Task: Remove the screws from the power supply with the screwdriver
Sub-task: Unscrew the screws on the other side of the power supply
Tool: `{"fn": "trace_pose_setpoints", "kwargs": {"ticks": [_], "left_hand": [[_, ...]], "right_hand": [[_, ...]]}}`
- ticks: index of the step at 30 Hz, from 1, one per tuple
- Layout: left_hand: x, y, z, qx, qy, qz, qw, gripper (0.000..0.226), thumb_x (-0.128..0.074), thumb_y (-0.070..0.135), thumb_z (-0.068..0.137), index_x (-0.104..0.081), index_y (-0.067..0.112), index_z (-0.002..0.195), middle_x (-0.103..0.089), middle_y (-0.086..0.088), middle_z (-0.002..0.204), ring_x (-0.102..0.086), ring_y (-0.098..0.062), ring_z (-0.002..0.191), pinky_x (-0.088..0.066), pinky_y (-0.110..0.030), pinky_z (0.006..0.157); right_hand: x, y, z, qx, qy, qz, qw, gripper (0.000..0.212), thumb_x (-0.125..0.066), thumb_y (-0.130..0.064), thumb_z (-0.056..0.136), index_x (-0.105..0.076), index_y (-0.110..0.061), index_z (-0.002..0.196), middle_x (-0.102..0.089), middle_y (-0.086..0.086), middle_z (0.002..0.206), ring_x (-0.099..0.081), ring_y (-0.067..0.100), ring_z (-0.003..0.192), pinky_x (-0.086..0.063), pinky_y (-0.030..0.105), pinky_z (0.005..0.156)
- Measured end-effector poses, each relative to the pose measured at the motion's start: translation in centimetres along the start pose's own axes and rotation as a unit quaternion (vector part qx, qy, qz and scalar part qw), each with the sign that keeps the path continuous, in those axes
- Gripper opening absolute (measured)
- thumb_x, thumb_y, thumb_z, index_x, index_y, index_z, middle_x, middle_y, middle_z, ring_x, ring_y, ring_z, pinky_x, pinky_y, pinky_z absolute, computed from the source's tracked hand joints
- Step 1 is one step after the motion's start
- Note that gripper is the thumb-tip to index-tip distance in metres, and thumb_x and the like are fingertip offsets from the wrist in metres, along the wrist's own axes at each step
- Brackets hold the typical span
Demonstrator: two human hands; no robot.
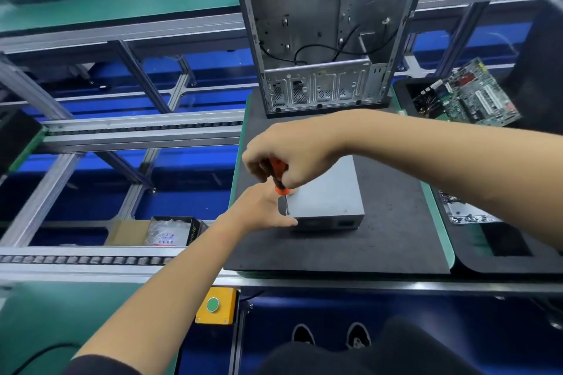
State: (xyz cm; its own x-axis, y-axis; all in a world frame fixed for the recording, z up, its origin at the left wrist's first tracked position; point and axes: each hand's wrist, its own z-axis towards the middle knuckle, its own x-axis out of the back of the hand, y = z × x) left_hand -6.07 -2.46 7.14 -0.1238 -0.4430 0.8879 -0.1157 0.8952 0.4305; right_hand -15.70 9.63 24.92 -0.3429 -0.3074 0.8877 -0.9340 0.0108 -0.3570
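A person works a screwdriver into the near-left corner of a grey power supply, which lies flat on a dark mat toward the left edge of the surface. The right hand is wrapped around the orange handle from above, the shaft standing almost upright with its tip at the box's top edge. The left hand lies beside the box with fingers nearly straight, touching its near-left corner just beside the shaft; whether it presses or merely rests cannot be told. The screw itself is too small to make out.

The main risk, on this evidence, is the tip camming out of the screw head: the left fingers sit right by the blade, and a slip could jab them or score the casing. A tilted shaft could strip the head. With only fingertips steadying it, the box might skid across the mat under downward force. A freed screw could also roll off the left edge into the conveyor frame below. An empty case stands at the far edge.
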Motion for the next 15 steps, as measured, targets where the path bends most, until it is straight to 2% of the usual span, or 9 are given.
{"fn": "trace_pose_setpoints", "kwargs": {"ticks": [2, 4, 5, 6, 8, 11, 13, 15], "left_hand": [[0.0, 0.0, 0.0, 0.005, -0.002, 0.007, 1.0, 0.078, -0.076, 0.046, 0.073, -0.046, 0.021, 0.14, -0.044, -0.004, 0.143, -0.044, -0.026, 0.128, -0.039, -0.032, 0.102], [0.0, 0.0, 0.0, -0.003, 0.005, 0.001, 1.0, 0.076, -0.077, 0.045, 0.071, -0.048, 0.021, 0.137, -0.04, -0.001, 0.145, -0.046, -0.025, 0.125, -0.041, -0.033, 0.101], [-0.1, 0.0, -0.1, -0.008, 0.008, 0.004, 1.0, 0.076, -0.078, 0.045, 0.07, -0.049, 0.02, 0.136, -0.041, -0.002, 0.143, -0.048, -0.026, 0.122, -0.043, -0.035, 0.099], [-0.1, 0.0, -0.1, -0.014, 0.013, 0.011, 1.0, 0.075, -0.078, 0.043, 0.07, -0.05, 0.019, 0.136, -0.046, -0.005, 0.14, -0.049, -0.028, 0.121, -0.045, -0.038, 0.097], [-0.1, 0.0, -0.1, -0.026, 0.029, 0.031, 0.999, 0.073, -0.08, 0.041, 0.069, -0.054, 0.016, 0.133, -0.058, -0.011, 0.128, -0.053, -0.031, 0.117, -0.048, -0.04, 0.092], [0.0, 0.1, 0.0, -0.035, 0.035, 0.043, 0.998, 0.069, -0.08, 0.04, 0.068, -0.059, 0.011, 0.127, -0.06, -0.014, 0.123, -0.055, -0.033, 0.11, -0.049, -0.039, 0.088], [0.1, 0.2, 0.1, -0.04, 0.02, 0.057, 0.997, 0.066, -0.078, 0.041, 0.069, -0.059, 0.008, 0.123, -0.06, -0.015, 0.118, -0.055, -0.034, 0.105, -0.048, -0.039, 0.086], [0.4, 0.4, 0.4, -0.036, -0.006, 0.089, 0.995, 0.063, -0.073, 0.046, 0.07, -0.059, 0.006, 0.117, -0.061, -0.014, 0.111, -0.055, -0.033, 0.103, -0.048, -0.039, 0.084]], "right_hand": [[-0.5, 0.0, 0.3, -0.041, 0.04, -0.085, 0.995, 0.012, -0.057, -0.03, 0.088, -0.053, -0.018, 0.09, -0.057, -0.001, 0.081, -0.051, 0.015, 0.069, -0.038, 0.03, 0.055], [-0.9, 0.0, 0.7, -0.102, 0.069, -0.225, 0.966, 0.027, -0.041, -0.039, 0.099, -0.051, -0.015, 0.091, -0.051, 0.002, 0.073, -0.041, 0.015, 0.058, -0.026, 0.032, 0.046], [-1.0, -0.1, 0.8, -0.104, 0.075, -0.243, 0.961, 0.03, -0.037, -0.038, 0.101, -0.051, -0.014, 0.092, -0.048, 0.001, 0.072, -0.039, 0.015, 0.056, -0.024, 0.031, 0.045], [-1.1, -0.1, 0.9, -0.088, 0.073, -0.218, 0.969, 0.027, -0.039, -0.036, 0.101, -0.051, -0.014, 0.093, -0.047, -0.001, 0.071, -0.041, 0.015, 0.058, -0.025, 0.032, 0.046], [-0.9, 0.1, 0.7, -0.03, 0.049, -0.116, 0.992, 0.007, -0.051, -0.025, 0.093, -0.049, -0.018, 0.093, -0.05, -0.005, 0.075, -0.047, 0.017, 0.069, -0.031, 0.03, 0.053], [-0.3, 0.1, 0.0, 0.009, 0.008, -0.01, 1.0, 0.026, -0.062, -0.009, 0.078, -0.048, -0.024, 0.094, -0.058, -0.004, 0.091, -0.052, 0.015, 0.081, -0.041, 0.026, 0.061], [-0.4, 0.3, -0.3, -0.002, 0.021, 0.0, 1.0, 0.025, -0.064, -0.009, 0.076, -0.051, -0.023, 0.092, -0.058, -0.004, 0.091, -0.053, 0.013, 0.08, -0.042, 0.024, 0.062], [-0.7, 0.6, -0.3, -0.017, 0.055, -0.041, 0.997, 0.012, -0.063, -0.02, 0.083, -0.052, -0.021, 0.088, -0.055, -0.008, 0.08, -0.049, 0.009, 0.072, -0.036, 0.021, 0.056]]}}
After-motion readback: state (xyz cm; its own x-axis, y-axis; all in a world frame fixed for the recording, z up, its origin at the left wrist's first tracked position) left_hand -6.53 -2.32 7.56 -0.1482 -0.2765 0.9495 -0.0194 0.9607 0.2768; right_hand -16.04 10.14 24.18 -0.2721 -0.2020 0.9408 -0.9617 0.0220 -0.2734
